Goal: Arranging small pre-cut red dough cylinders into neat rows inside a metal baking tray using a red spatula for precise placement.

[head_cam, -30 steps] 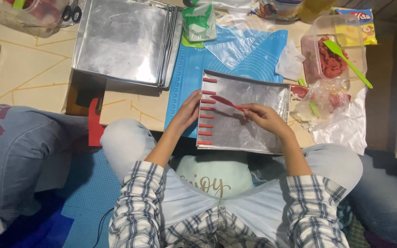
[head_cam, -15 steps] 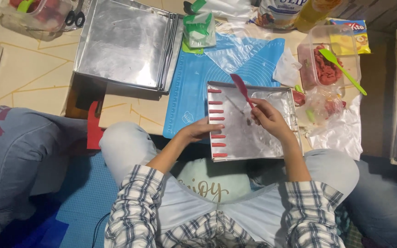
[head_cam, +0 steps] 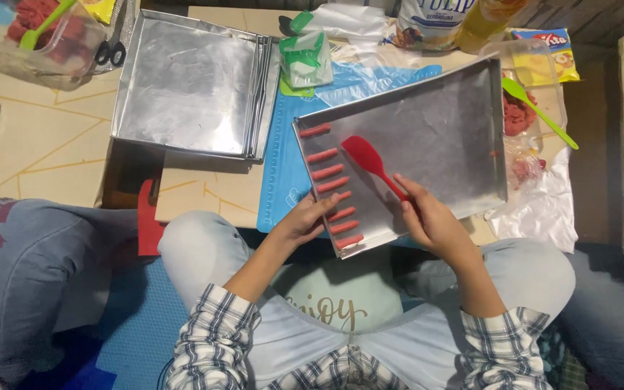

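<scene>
So the right hand is clamped on a red spatula, blade pointing to 10 o'clock. Left hand grips the tray edge at 7 o'clock.

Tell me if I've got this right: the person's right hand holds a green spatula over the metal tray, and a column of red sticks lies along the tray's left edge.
Not quite. The spatula in the right hand is red, not green; a green one lies over by the container at the right. The rest holds: it is over the metal tray, with the red sticks along its left edge. The head view shows this.
</scene>
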